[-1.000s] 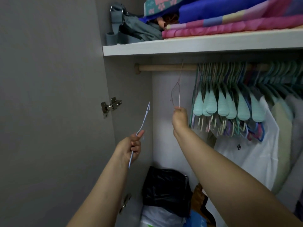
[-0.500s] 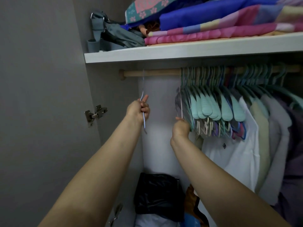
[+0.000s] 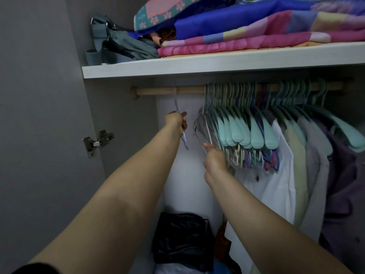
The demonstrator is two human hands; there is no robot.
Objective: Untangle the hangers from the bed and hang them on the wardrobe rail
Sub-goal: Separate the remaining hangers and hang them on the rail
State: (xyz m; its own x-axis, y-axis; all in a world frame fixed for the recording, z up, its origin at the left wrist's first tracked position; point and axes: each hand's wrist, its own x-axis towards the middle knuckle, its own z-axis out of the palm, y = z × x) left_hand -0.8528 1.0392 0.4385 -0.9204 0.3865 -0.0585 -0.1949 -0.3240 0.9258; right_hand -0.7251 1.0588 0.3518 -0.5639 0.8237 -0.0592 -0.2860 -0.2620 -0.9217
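The left hand (image 3: 176,120) grips a thin wire hanger (image 3: 178,117) whose hook is over the wooden wardrobe rail (image 3: 189,89), left of the packed teal hangers (image 3: 246,131). The right hand (image 3: 214,159) pinches wire hangers (image 3: 201,125) below the rail. The small dark label on the white shirt (image 3: 272,186) is unreadable.

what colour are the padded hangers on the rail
Light teal padded hangers, clearest in the head view.

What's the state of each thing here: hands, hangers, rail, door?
Left hand: grips a wire hanger.
Wire hanger: hook over the rail.
Right hand: holds the hanger bunch.
Hanger bunch: hanging, packed together.
Rail: left end bare.
Wardrobe door: open.
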